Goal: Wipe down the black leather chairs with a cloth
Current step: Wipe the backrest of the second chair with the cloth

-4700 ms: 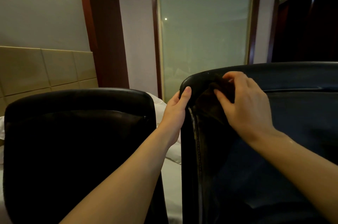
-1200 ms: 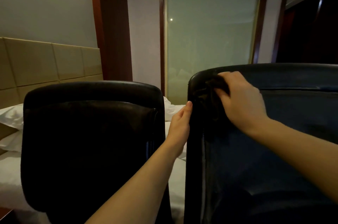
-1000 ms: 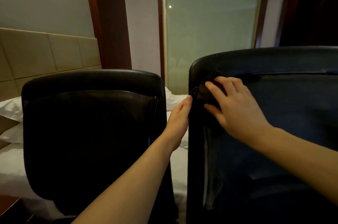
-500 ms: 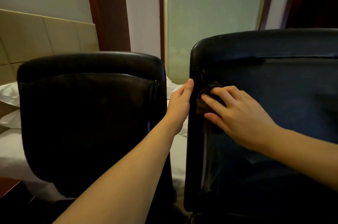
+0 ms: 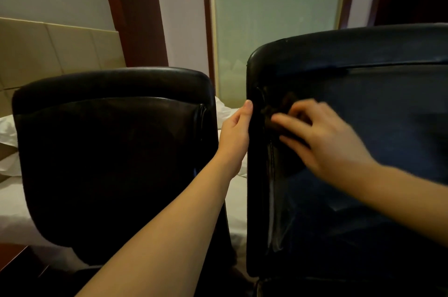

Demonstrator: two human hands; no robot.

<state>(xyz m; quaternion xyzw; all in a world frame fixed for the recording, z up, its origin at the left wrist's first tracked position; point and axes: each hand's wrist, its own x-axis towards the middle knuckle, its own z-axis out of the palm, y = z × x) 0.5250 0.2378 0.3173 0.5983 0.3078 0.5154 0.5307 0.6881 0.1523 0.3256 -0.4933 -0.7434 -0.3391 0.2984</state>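
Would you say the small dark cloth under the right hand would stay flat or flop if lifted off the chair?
The small dark cloth looks bunched and creased under the right hand, so it probably flops. It likely weighs little, and may slide easily on the glossy black leather chair back.

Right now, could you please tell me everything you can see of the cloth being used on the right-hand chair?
The cloth is small, dark brown and bunched, soft-looking, its outline blurred and mostly hidden under the right hand. That hand presses it with spread fingers against the back of the right chair, close to the chair's left edge seam and below the padded top. The left hand holds that chair's edge beside it, without touching the cloth.
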